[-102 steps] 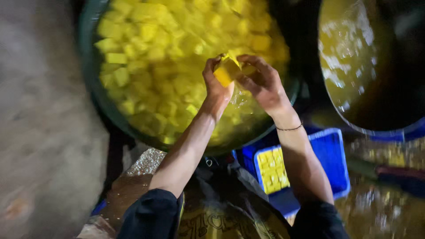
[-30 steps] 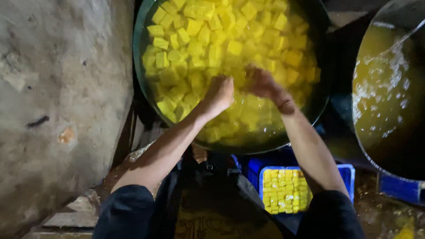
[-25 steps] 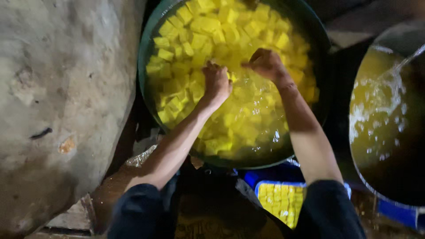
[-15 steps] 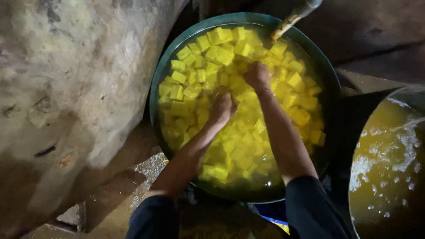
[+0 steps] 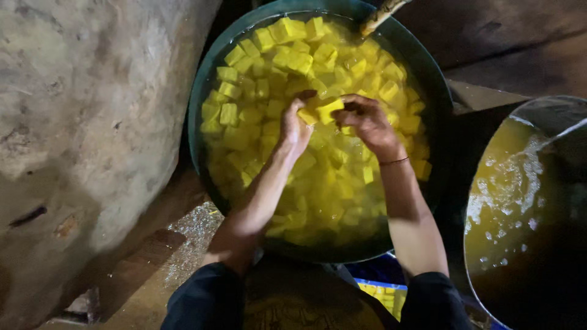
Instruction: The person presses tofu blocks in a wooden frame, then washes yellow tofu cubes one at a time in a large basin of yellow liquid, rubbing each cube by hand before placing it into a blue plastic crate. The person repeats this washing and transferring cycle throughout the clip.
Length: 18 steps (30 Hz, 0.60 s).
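A big dark green tub (image 5: 199, 104) holds water and several yellow cubes (image 5: 287, 43) floating in it. Both my hands are raised over the middle of the tub. My left hand (image 5: 296, 125) and my right hand (image 5: 365, 119) meet around a small stack of yellow cubes (image 5: 327, 110), fingers closed on its two sides. A thin dark band circles my right wrist. Dark sleeves cover my upper arms at the bottom of the view.
A large grey stone surface (image 5: 79, 134) fills the left side. At the right stands a round pot of foamy yellowish liquid (image 5: 520, 201). A blue crate with yellow cubes (image 5: 382, 290) peeks out below the tub. A stick end (image 5: 380, 15) rests on the tub's far rim.
The view has shifted, so the tub sits more central and the blue crate is nearly out of sight. My hands came out of the water and now hold cubes between them.
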Tool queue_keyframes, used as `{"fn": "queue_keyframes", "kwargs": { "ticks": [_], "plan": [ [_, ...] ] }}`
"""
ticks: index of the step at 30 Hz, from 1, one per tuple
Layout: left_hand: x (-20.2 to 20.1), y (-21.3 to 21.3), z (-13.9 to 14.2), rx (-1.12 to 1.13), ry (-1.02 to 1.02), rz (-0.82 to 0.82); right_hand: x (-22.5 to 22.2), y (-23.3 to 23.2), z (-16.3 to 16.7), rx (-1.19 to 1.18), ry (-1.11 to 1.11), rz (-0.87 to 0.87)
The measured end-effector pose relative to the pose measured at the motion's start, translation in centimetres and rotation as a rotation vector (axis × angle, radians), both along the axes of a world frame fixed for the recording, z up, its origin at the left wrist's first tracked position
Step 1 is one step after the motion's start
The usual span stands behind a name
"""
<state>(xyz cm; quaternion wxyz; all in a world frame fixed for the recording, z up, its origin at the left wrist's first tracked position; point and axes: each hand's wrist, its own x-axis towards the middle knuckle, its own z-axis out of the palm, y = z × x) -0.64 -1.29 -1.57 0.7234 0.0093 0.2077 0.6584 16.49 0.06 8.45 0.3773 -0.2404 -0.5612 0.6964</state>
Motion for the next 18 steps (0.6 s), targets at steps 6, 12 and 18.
{"fn": "queue_keyframes", "kwargs": {
  "ticks": [6, 12, 18],
  "plan": [
    [3.2, 0.4, 0.1, -0.065, -0.058, 0.188, -2.6, -2.0, 0.3, 0.127, -0.662, -0.331],
    [3.6, -1.2, 1.8, -0.272, -0.343, 0.154, -2.7, -3.7, 1.5, 0.615, -1.045, -0.395],
    [-0.8, -0.2, 2.1, -0.165, -0.345, 0.247, -1.8, -6.2, -1.4, 0.395, -1.4, -0.11]
  ]
}}
